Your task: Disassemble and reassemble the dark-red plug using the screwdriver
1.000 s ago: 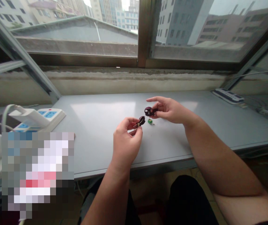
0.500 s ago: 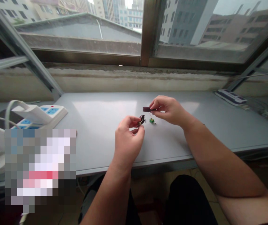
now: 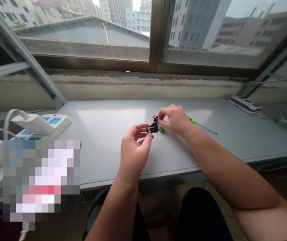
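My left hand [image 3: 134, 147] pinches a small dark round part [image 3: 153, 128] between thumb and fingertips above the grey table [image 3: 103, 134]. My right hand [image 3: 174, 119] is closed in a pinch on a second small dark piece [image 3: 155, 117], held just above the first; whether the two touch is unclear. A tiny green component [image 3: 161, 129] lies on the table right below my right hand. A thin screwdriver with a green handle [image 3: 196, 122] lies on the table behind my right wrist, its shaft pointing right.
White power strips with blue sockets [image 3: 43, 124] and a cable sit at the left. A blurred patch covers the lower left. Another power strip [image 3: 245, 103] lies at the far right by the window wall. My knees are under the table's front edge.
My right hand has moved left and down, bringing its dark piece close over the part in my left hand. The green-handled screwdriver, hidden before, now shows behind the right wrist.
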